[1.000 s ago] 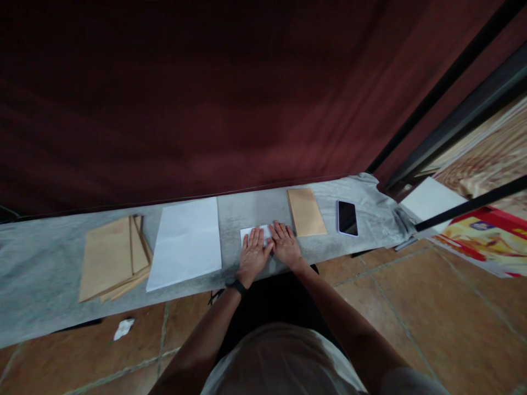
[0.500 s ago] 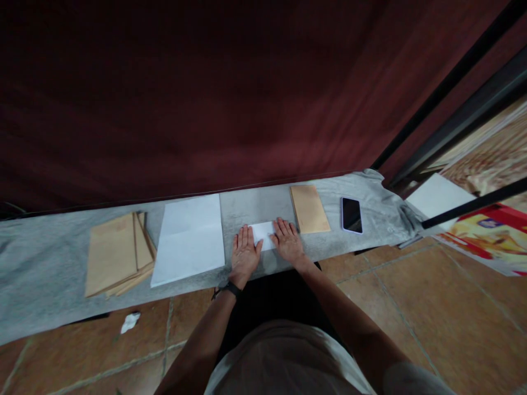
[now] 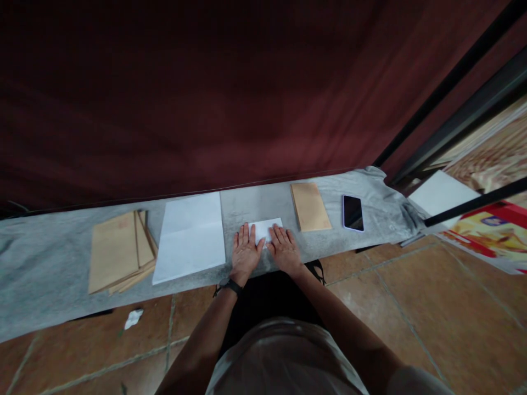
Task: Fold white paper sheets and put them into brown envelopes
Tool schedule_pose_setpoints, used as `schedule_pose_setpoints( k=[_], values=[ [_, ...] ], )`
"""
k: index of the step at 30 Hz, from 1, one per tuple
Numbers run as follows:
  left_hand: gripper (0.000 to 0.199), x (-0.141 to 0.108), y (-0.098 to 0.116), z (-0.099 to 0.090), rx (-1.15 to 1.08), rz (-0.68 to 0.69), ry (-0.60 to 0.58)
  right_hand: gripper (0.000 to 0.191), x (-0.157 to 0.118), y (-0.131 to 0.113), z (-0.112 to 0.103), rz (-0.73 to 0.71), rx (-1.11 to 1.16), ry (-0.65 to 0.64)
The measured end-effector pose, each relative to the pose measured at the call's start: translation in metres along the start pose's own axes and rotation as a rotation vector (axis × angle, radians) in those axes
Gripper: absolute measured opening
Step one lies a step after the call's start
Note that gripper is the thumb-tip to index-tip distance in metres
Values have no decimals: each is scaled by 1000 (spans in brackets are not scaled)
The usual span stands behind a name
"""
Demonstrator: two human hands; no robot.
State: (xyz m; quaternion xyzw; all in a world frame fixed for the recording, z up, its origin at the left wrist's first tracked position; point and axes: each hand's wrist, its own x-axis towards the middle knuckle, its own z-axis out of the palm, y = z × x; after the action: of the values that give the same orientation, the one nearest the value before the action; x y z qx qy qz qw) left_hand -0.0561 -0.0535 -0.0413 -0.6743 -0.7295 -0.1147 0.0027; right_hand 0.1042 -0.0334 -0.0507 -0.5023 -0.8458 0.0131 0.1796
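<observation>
A small folded white paper [image 3: 265, 226] lies on the grey cloth of the narrow table [image 3: 255, 200]. My left hand [image 3: 246, 254] rests flat on its left end, fingers stretched out, a dark watch on the wrist. On the right part of the paper lies my right hand [image 3: 285, 251], palm down with its fingers extended. To the left are larger white sheets [image 3: 190, 238], and just beyond my right hand is a single brown envelope [image 3: 310, 207].
Several brown envelopes [image 3: 115, 249] lie fanned in a pile at the left. A phone [image 3: 353, 213] lies right of the single envelope. Behind the table hangs a dark red curtain [image 3: 247, 109]; black bars [image 3: 448, 88] stand at the right.
My right hand has shifted slightly left and down over the folded paper, so its upper right corner now shows. My left hand stays flat in nearly the same place.
</observation>
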Motion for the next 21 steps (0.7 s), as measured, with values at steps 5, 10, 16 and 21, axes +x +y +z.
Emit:
schedule_pose_setpoints(
  k=[5,10,16,21],
  values=[
    [71,0,0,-1,3,-5,6,61,-5,8,-1,42,-16,33],
    [79,0,0,-2,10,-9,-30,62,-12,14,-1,51,-24,87],
    [80,0,0,1,1,-11,-13,64,-18,20,-3,60,-24,123],
    [79,0,0,1,-2,-6,-6,63,-21,8,-8,53,0,110]
  ],
)
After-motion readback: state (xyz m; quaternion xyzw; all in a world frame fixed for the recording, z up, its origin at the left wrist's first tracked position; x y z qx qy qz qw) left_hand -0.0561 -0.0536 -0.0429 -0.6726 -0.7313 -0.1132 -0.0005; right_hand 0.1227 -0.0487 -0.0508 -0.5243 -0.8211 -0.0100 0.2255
